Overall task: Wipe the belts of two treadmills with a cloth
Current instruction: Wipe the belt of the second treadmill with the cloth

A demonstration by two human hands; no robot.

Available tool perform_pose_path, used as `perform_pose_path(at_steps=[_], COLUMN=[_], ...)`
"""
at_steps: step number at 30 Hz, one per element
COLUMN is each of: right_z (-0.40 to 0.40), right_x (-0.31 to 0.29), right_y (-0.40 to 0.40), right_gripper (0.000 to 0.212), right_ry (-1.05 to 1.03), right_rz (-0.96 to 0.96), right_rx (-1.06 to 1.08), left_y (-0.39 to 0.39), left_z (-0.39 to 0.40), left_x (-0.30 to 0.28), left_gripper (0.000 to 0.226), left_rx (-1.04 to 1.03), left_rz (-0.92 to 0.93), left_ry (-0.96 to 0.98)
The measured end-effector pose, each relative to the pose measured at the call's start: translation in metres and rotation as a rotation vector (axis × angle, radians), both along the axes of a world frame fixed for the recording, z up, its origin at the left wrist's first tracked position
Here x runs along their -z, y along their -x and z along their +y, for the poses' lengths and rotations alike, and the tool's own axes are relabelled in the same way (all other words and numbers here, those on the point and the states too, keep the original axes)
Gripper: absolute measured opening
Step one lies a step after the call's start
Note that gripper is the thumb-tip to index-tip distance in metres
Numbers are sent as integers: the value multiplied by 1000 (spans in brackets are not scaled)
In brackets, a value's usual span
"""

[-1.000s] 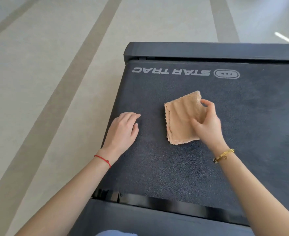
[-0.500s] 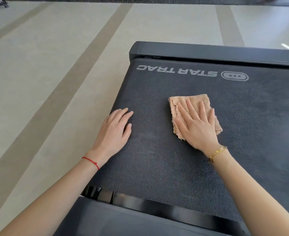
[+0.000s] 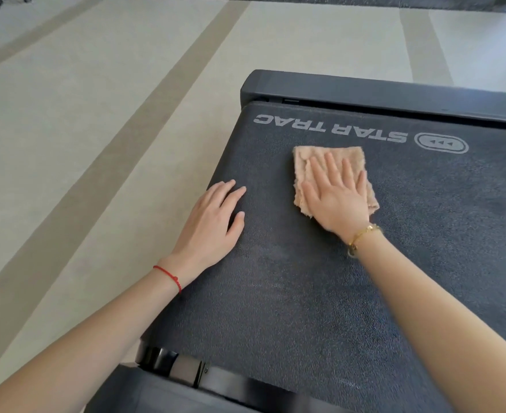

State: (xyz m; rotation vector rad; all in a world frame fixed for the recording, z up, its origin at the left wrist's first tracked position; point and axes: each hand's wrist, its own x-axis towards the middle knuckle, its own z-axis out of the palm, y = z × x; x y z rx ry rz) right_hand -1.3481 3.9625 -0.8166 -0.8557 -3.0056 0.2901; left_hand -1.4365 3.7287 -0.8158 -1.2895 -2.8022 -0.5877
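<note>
Tan folded terry cloth (image 3: 329, 162) flat on dark textured treadmill belt (image 3: 305, 293) near logo, right hand (image 3: 335, 198) pressing it, fingers spread; left hand (image 3: 210, 225) open, braced at belt edge; risk: cloth bunching, belt creeping under push

Both bare forearms reached forward. The left hand (image 3: 208, 226) lay flat, palm down. The right hand (image 3: 336, 195) pressed flat, fingers spread.

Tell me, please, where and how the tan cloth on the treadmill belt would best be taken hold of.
Probably at the far left corner of the cloth, pinched from above. The cloth lies flat and folded on the belt, and the right hand covers its middle and near edge, so that far strip is the bare part; the left hand lies nearest it.
</note>
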Motion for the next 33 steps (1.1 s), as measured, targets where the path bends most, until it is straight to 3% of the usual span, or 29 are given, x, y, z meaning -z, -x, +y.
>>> perform_pose_path(at_steps=[3, 12, 16, 21, 28, 33], right_z=[6, -10, 14, 43, 14, 68], right_x=[1, -7, -2, 0, -4, -6], right_y=[43, 170, 169, 158, 176, 117], right_gripper=[59, 61, 63, 65, 61, 62], right_ry=[24, 39, 13, 23, 18, 27], right_rz=[15, 1, -4, -21, -29, -48], right_rx=[90, -214, -202, 139, -215, 12], left_y=[12, 33, 33, 30, 33, 33], left_z=[15, 37, 33, 37, 36, 34], left_x=[1, 8, 11, 12, 13, 13], left_gripper=[49, 52, 55, 56, 56, 57], left_rx=[-7, -4, -2, -13, -5, -7], left_rz=[-20, -30, -27, 10, 1, -18], left_ry=[-7, -20, -6, 36, 34, 35])
